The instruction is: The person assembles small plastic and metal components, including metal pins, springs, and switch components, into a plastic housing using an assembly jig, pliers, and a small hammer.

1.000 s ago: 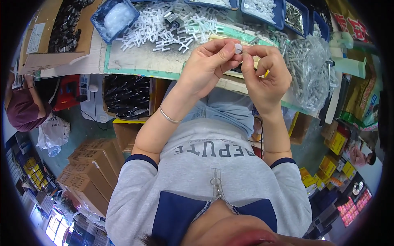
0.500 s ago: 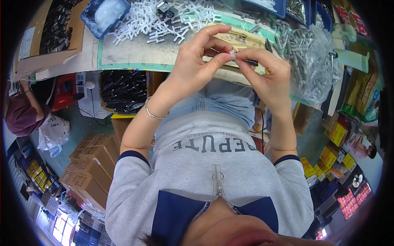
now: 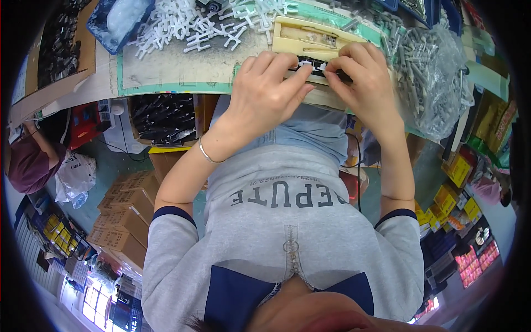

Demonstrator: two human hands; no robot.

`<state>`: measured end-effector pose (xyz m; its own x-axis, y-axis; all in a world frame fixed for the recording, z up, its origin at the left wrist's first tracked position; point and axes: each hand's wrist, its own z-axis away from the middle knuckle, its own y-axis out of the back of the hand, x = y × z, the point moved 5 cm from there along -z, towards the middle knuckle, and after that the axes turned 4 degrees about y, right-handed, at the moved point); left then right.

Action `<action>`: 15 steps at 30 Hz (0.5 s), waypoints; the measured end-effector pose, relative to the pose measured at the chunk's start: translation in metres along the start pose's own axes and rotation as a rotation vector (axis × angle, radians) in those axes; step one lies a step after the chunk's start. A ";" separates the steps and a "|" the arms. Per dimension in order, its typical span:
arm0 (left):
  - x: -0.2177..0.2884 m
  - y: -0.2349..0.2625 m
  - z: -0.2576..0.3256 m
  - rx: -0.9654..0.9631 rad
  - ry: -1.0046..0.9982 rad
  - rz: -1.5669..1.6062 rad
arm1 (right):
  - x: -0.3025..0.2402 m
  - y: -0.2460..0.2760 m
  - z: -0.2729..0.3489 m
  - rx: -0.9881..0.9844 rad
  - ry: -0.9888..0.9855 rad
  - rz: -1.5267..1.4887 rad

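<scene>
A narrow black plastic part (image 3: 317, 62) with small white plastic pieces (image 3: 305, 66) set in it lies along the near side of a cream-coloured fixture (image 3: 298, 37). My left hand (image 3: 265, 88) reaches in from the left, its fingers curled and the fingertips against the black part and a white piece. From the other side my right hand (image 3: 362, 77) has thumb and forefinger bent together at the right-hand white piece, with the fingertips partly covering it. The underside of the black part is hidden by my fingers.
White branched plastic pieces (image 3: 180, 25) are heaped at the far left, beside a blue tray (image 3: 99, 27). A clear bag of grey rod-like parts (image 3: 431, 77) lies at right. Below the table edge stands a box of black parts (image 3: 163, 119). Another person's sleeve (image 3: 36, 160) shows far left.
Both hands have come down from holding a small white piece together in the air to the black part at the fixture. They are now farther apart, and the view has shifted slightly.
</scene>
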<state>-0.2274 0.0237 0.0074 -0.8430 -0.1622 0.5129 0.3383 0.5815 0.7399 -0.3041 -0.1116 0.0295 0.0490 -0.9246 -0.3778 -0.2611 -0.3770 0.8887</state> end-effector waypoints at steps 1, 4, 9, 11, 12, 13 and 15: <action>0.001 -0.003 0.003 0.003 -0.010 -0.036 | 0.001 -0.001 -0.002 -0.030 0.017 -0.014; 0.002 -0.008 0.009 0.015 -0.042 -0.122 | 0.002 -0.004 -0.006 -0.107 -0.003 -0.048; 0.003 -0.011 0.011 0.041 -0.082 -0.151 | 0.002 -0.002 -0.004 -0.079 -0.063 -0.052; 0.002 -0.011 0.012 0.034 -0.083 -0.161 | 0.001 -0.003 0.000 -0.051 -0.094 -0.072; 0.003 -0.011 0.013 0.034 -0.086 -0.166 | 0.001 -0.003 0.002 -0.034 -0.096 -0.076; 0.004 -0.011 0.013 0.038 -0.092 -0.168 | 0.002 -0.004 0.004 -0.039 -0.102 -0.081; 0.006 -0.011 0.015 0.046 -0.109 -0.173 | 0.004 0.000 0.008 0.025 -0.131 -0.106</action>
<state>-0.2422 0.0280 -0.0042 -0.9280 -0.1770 0.3280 0.1672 0.5887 0.7909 -0.3114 -0.1148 0.0255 -0.0476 -0.8639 -0.5015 -0.2850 -0.4694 0.8357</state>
